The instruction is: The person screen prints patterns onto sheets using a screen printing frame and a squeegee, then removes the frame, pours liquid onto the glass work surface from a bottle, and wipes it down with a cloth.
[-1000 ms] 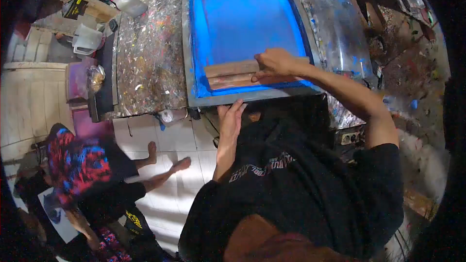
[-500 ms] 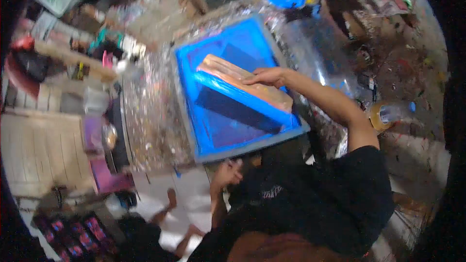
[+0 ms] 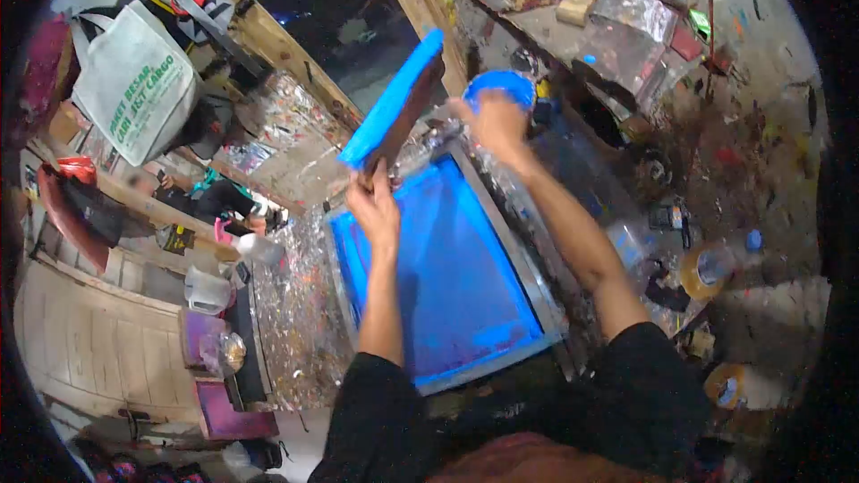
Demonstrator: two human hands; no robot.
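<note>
My left hand [image 3: 376, 207] grips a squeegee [image 3: 398, 107] at its lower end and holds it tilted in the air, its long edge coated in bright blue ink. Below it lies a printing screen [image 3: 492, 364] in a grey frame, its mesh smeared with blue, mostly along the edges. Past the far right corner of the screen, my right hand [image 3: 501, 130] is over a blue bowl [image 3: 497, 80] and hides part of it. Motion blurs its fingers, so whether they hold anything does not show.
A stained work table [image 3: 300, 331] extends left of the screen. At the right are a jar [image 3: 702, 273] and a tape roll [image 3: 725, 385]. A white bag [image 3: 139, 85] hangs at upper left, above a person [image 3: 224, 201] in dark clothes. Wooden posts [image 3: 403, 0] stand behind.
The squeegee has passed from my right hand to my left and been lifted off the screen. My right hand has moved away to the blue bowl. The view has shifted too.
</note>
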